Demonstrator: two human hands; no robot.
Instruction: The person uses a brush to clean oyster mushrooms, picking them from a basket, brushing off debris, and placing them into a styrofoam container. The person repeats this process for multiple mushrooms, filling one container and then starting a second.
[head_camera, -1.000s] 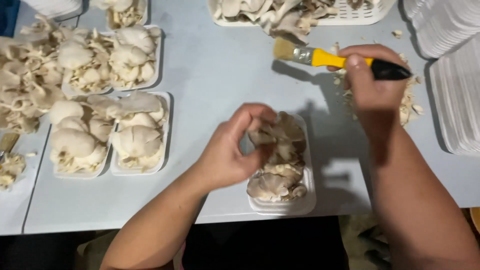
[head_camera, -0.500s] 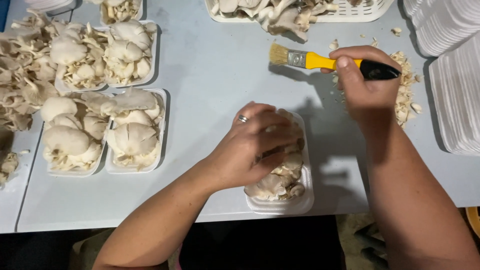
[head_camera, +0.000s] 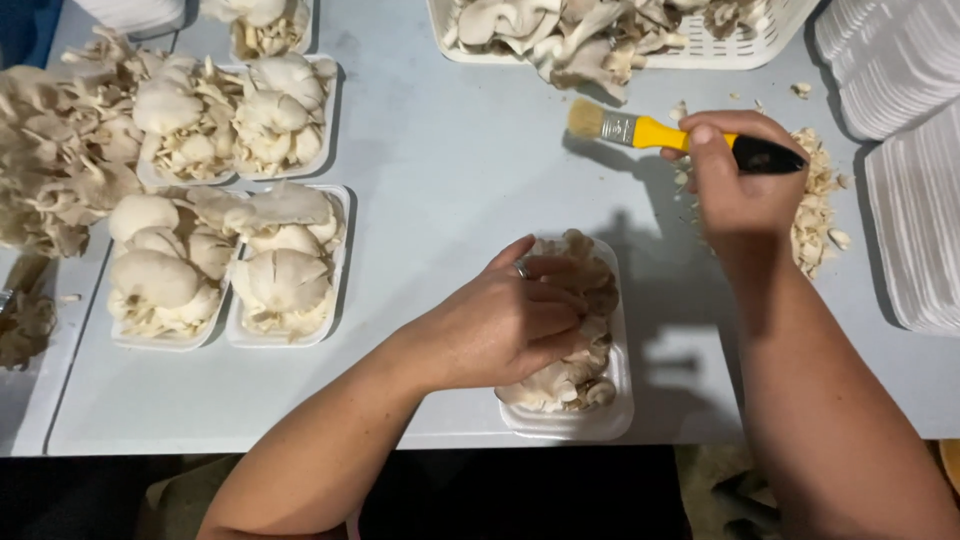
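Head view: left hand (head_camera: 505, 325) is pressing flat, fingers spread, on tray mushrooms (head_camera: 585, 345); right hand (head_camera: 735, 180) is gripping yellow-handled brush (head_camera: 680, 135), fingers curled tight.

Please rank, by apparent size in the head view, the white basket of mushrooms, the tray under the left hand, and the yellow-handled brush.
1. white basket, though cut off by the frame edge
2. tray
3. brush

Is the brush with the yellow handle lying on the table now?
No, the right hand holds the brush above the table.
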